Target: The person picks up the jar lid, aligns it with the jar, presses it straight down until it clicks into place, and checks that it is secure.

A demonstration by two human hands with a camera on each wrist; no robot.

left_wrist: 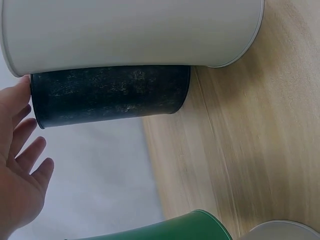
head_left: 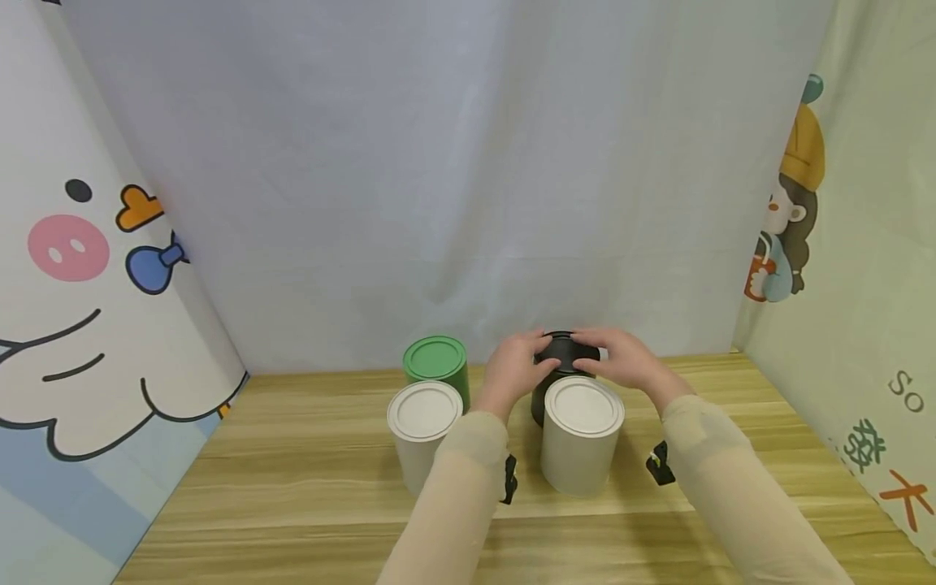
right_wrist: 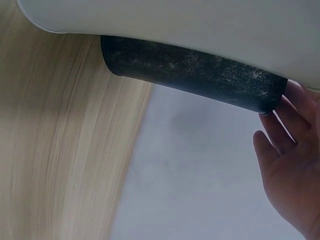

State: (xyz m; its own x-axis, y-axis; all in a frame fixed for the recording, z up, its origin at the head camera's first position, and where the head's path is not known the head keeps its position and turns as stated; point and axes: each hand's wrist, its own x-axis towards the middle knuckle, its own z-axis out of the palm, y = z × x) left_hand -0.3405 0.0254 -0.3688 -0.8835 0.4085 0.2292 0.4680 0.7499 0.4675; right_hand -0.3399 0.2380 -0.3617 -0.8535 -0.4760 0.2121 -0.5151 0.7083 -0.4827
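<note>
Both hands are at the top of a black lidded can (head_left: pixel 565 349), which stands behind a white can (head_left: pixel 581 447). From the left, the left hand (head_left: pixel 515 367) touches the lid with its thumb and forefinger; in the left wrist view its other fingers (left_wrist: pixel 31 152) are loosely spread beside the rim. Opposite it, the right hand (head_left: pixel 625 359) rests its fingertips and thumb on the lid's right part. In the right wrist view some fingers (right_wrist: pixel 280 132) meet the rim of the black can (right_wrist: pixel 190 70). The white can hides much of the black one.
Left of the hands, a green can (head_left: pixel 436 359) stands behind a second white can (head_left: pixel 424 418). All stand on a wood-grain table (head_left: pixel 292 471). A pale curtain (head_left: pixel 366 203) closes the back, with printed cloth on both sides.
</note>
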